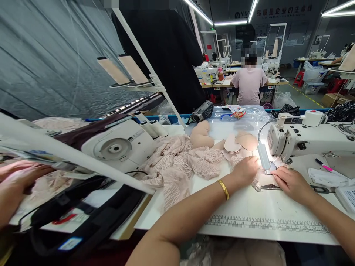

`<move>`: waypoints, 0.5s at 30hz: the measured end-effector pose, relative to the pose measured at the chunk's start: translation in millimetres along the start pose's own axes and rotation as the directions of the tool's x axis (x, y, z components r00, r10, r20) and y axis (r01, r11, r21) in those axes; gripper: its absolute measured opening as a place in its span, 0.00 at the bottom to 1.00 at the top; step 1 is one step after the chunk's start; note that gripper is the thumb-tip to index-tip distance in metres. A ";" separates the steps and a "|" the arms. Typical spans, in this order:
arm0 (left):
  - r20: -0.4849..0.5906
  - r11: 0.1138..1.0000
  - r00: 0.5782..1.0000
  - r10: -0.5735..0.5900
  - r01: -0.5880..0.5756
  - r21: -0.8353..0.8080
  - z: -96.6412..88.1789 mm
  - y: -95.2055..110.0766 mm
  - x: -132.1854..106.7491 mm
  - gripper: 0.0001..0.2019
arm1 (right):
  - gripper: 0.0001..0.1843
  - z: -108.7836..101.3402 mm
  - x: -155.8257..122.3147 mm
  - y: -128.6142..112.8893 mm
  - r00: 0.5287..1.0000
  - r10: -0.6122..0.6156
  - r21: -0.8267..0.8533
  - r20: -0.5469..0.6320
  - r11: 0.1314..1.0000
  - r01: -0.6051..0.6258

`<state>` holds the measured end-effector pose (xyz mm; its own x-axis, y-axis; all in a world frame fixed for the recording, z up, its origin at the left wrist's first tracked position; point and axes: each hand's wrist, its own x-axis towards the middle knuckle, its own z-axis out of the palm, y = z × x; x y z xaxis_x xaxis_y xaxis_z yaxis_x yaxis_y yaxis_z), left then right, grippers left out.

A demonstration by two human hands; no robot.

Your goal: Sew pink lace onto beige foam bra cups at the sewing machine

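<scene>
My left hand (247, 170), with a gold bangle at its wrist, is closed on beige lace fabric (256, 183) just left of the needle area of a white sewing machine (288, 136). My right hand (291, 183) is at the right side of the needle area, its fingers bent together and pressed on the edge of the work. The fingertips of both hands are partly lost in glare and behind a small lamp (264, 157). Behind my left hand lie beige moulded cups (246, 140) and a stack of round-edged pieces (232, 145).
Lace pieces (177, 159) are heaped left on the white table. A ruler strip (266, 222) runs along its front edge. A pink-and-black pen (324, 165) lies right. A clear plastic bin (244, 114) stands behind. At far left, a co-worker's hands (19, 181) handle fabric beside another machine (119, 146).
</scene>
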<state>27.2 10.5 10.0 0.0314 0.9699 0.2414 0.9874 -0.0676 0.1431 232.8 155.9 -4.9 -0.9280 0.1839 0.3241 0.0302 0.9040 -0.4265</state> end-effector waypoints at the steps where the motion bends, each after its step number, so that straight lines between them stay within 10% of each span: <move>1: -0.002 1.000 1.000 -0.011 0.011 -0.008 -4.4 2.4 -8.4 0.09 | 0.15 0.3 0.2 -8.4 0.995 0.092 0.117 0.029 0.989 -0.095; 5: -0.099 0.964 0.993 -0.058 0.030 -0.264 -25.9 39.2 -63.4 0.11 | 0.28 6.9 4.2 -49.1 0.916 0.325 0.585 0.236 0.704 -0.401; 7: -0.108 0.785 0.979 -0.172 0.070 -0.616 -32.4 71.7 -94.4 0.11 | 0.34 12.5 5.0 -69.0 0.906 0.353 0.704 0.234 0.581 -0.408; 9: 0.196 0.275 0.951 -0.241 0.260 -0.925 -32.6 103.6 -117.6 0.18 | 0.35 18.7 0.7 -87.0 0.906 0.383 0.781 0.181 0.504 -0.369; 12: 0.492 -0.520 0.816 -0.303 0.291 -0.803 -26.9 130.8 -128.5 0.30 | 0.32 28.3 -19.0 -110.5 0.900 0.419 0.861 0.117 0.410 -0.302; 15: 0.459 -0.658 0.669 -0.584 -0.059 -0.751 -24.1 128.7 -118.7 0.27 | 0.33 36.2 -47.7 -127.0 0.891 0.445 0.885 0.093 0.372 -0.278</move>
<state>146.8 -118.9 22.9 -0.4845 0.7962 -0.3625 -0.7678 -0.1883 0.6124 259.8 18.4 3.3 -0.8479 0.5298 0.0204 -0.0592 -0.0564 -0.9967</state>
